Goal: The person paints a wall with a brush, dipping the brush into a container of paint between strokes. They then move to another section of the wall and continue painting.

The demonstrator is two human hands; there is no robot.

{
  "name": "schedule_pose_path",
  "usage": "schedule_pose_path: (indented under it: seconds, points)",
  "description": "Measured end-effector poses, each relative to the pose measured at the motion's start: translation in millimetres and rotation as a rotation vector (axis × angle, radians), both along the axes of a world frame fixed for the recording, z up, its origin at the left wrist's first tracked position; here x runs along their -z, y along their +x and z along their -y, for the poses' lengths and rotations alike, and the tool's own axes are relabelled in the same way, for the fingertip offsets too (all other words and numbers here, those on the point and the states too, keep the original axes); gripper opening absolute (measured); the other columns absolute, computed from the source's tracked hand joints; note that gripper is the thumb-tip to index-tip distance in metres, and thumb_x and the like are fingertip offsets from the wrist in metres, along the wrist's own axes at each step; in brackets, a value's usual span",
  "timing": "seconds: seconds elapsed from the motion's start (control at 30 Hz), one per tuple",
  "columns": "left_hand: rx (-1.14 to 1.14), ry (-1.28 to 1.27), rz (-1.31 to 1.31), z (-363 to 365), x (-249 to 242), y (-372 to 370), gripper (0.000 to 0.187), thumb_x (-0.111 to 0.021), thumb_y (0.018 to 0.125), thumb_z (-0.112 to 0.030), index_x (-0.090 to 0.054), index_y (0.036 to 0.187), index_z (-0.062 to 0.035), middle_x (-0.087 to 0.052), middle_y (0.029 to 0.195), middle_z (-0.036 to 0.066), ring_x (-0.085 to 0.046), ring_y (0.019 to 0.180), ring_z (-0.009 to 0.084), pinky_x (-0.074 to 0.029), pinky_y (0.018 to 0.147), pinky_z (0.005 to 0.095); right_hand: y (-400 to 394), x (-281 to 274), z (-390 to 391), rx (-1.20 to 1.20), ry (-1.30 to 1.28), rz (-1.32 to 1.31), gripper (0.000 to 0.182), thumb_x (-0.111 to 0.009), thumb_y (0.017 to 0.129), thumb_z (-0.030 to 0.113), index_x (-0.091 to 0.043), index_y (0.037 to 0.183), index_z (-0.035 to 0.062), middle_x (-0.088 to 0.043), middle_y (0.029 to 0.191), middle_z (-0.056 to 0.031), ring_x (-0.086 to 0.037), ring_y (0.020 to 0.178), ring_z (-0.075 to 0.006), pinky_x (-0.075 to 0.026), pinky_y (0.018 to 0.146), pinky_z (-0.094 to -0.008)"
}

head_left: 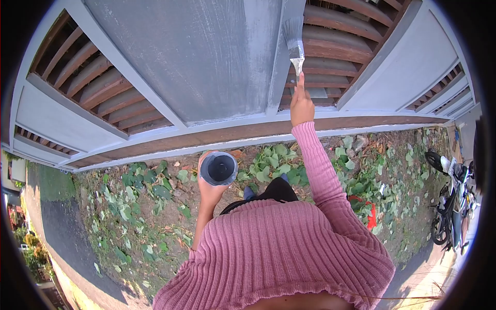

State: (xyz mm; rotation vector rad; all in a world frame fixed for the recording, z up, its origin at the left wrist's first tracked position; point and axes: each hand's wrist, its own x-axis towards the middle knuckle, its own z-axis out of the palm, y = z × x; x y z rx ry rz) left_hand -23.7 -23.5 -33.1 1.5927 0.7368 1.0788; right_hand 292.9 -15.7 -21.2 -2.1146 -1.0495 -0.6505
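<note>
My right hand (302, 107) grips a paintbrush (296, 51) by its pale handle, with the index finger stretched along it. The bristles touch a grey upright strip (279, 67) of the fence, beside brown slats (336, 44). Lower and to the left, my left hand (208, 190) is wrapped round a cup of dark grey paint (219, 169), held with its mouth facing up. Grey paint coats the cup's rim. Left of the brush is a wide fence panel (191, 57) with streaky grey paint.
Leafy plants (271, 163) grow on the soil along the fence's base. A motorcycle (452, 199) stands far right, and a red object (371, 214) lies among the leaves. More slats (103, 88) and pale panels (67, 121) extend left. A paved path (72, 232) runs at the left.
</note>
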Motion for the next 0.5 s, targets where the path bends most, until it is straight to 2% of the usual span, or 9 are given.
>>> schedule_pose_path:
  seconds: [0.03,0.1,0.17,0.33,0.5]
  points:
    - [0.013,0.037,-0.039,-3,3,1,0.068,-0.081,0.061,-0.005,-0.046,0.119,-0.0015,-0.055,0.110,0.007,-0.056,0.099,0.0151,-0.045,0.087,0.0298,0,6,3,0.003,-0.002,0.001,0.057,-0.049,0.088,0.010,-0.029,0.141,0.0162,-0.057,0.062,-0.0152,-0.061,0.053,-0.0308,-0.049,0.044,-0.0405]
    - [0.027,0.074,-0.078,-5,3,4,0.069,-0.081,0.060,-0.005,-0.045,0.119,-0.0015,-0.055,0.111,0.007,-0.056,0.099,0.0152,-0.045,0.088,0.0299,-1,14,8,0.029,-0.177,-0.081,0.059,-0.047,0.092,0.015,-0.019,0.144,0.0178,-0.062,0.075,-0.0176,-0.062,0.059,-0.0345,-0.050,0.048,-0.0412]
    - [0.033,-0.026,-0.047,-5,-3,11,0.066,-0.081,0.054,-0.013,-0.053,0.112,-0.0012,-0.049,0.117,0.010,-0.051,0.106,0.0229,-0.041,0.092,0.0341,-4,21,14,0.038,-0.237,-0.103,0.060,-0.047,0.091,0.013,-0.019,0.144,0.0182,-0.061,0.073,-0.0171,-0.062,0.059,-0.0337,-0.050,0.048,-0.0410]
    - [0.079,-0.011,-0.032,-11,-8,20,0.066,-0.081,0.055,-0.014,-0.053,0.113,-0.0012,-0.049,0.116,0.010,-0.052,0.106,0.0228,-0.042,0.091,0.0339,-8,39,24,0.053,-0.367,-0.117,0.066,-0.048,0.087,0.008,-0.018,0.144,0.0182,-0.058,0.071,-0.0164,-0.062,0.059,-0.0327,-0.050,0.048,-0.0415]
    - [0.088,-0.009,-0.046,-9,-7,20,0.067,-0.082,0.055,-0.014,-0.052,0.113,-0.0012,-0.049,0.116,0.010,-0.052,0.106,0.0226,-0.042,0.091,0.0337,-9,58,34,0.028,-0.482,-0.141,0.073,-0.048,0.083,0.003,-0.012,0.145,0.0195,-0.059,0.080,-0.0173,-0.062,0.061,-0.0350,-0.052,0.052,-0.0431]
